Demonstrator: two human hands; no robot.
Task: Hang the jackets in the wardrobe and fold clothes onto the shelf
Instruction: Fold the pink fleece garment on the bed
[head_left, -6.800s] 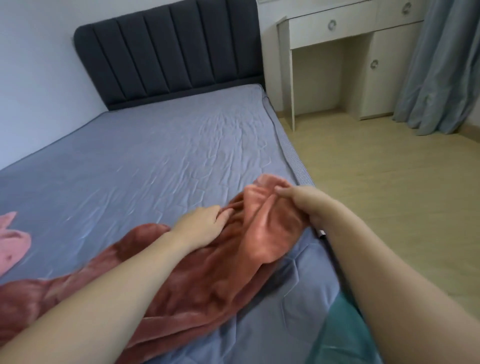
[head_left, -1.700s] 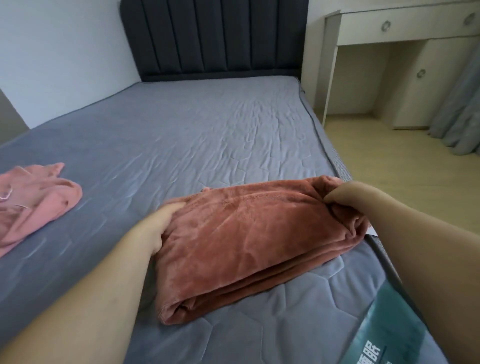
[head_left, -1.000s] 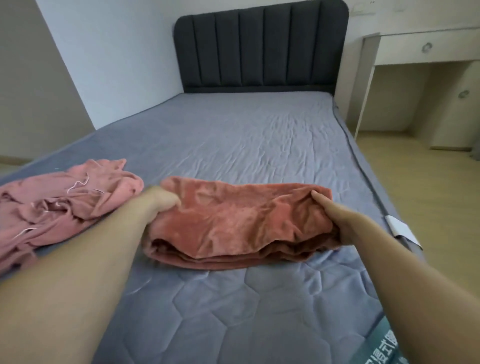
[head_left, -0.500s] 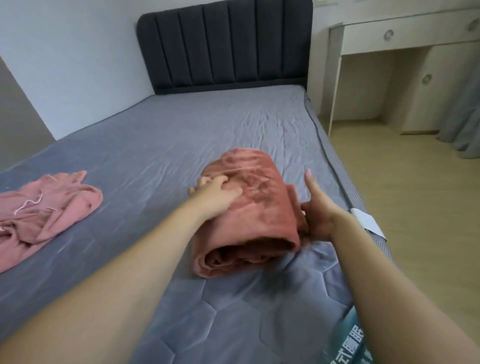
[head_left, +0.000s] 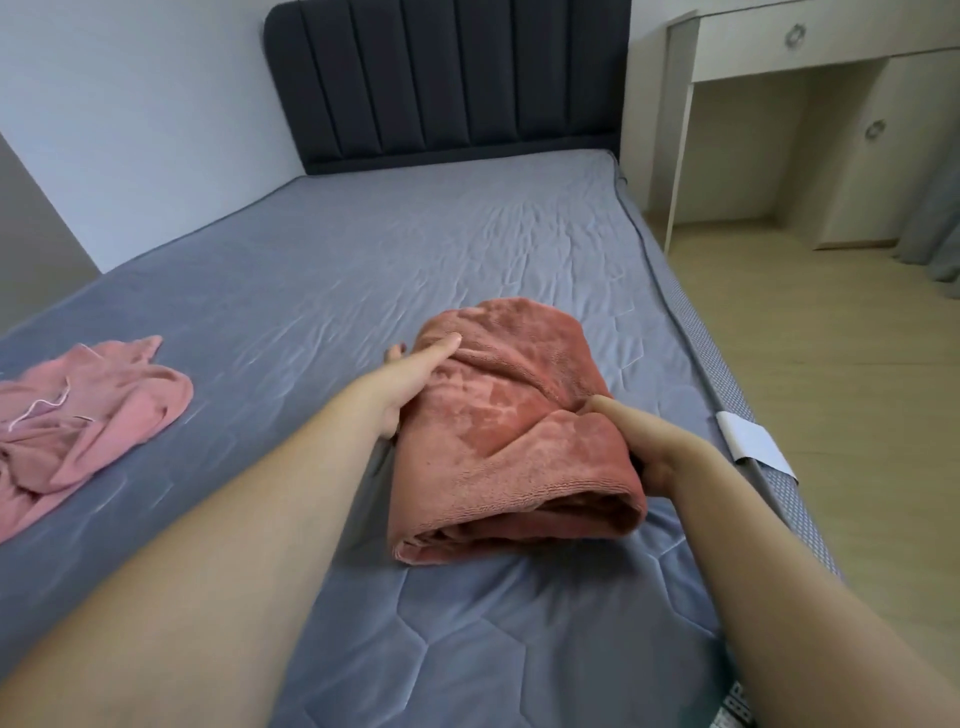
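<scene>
A rust-red fleece garment lies folded into a thick bundle on the grey mattress, near its right edge. My left hand grips the bundle's left side, thumb on top and fingers tucked under it. My right hand holds the right side, thumb pressing the top layer and fingers hidden beneath the fold. A crumpled pink garment with a white drawstring lies at the mattress's left edge, apart from both hands.
A dark padded headboard stands at the far end. A white dressing table with drawers stands right of the bed on the wooden floor. A white tag hangs off the mattress edge. Grey curtain at far right.
The garment went from a wide fold to a narrow bundle. Since half a second ago, my left hand slid to its left side and my right hand closed on its right side.
</scene>
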